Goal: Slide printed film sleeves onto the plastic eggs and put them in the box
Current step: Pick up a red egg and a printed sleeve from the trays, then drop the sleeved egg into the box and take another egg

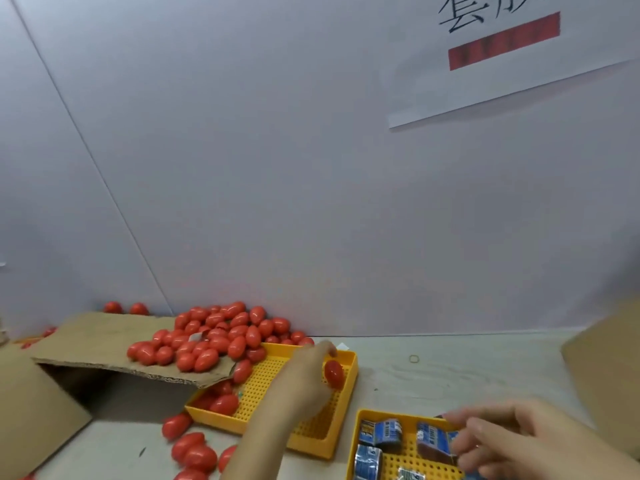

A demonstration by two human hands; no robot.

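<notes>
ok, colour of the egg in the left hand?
Red, plain, no sleeve; the egg shows in the head view, held by the left hand.

eggs on cardboard flap, seemingly

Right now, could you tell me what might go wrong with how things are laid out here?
1. The red eggs heaped on the tilted cardboard flap may roll off; some already lie on the table.
2. The left hand holds one egg only at its fingertips, so it may slip.
3. The right hand could crumple the film sleeve it pinches.
</notes>
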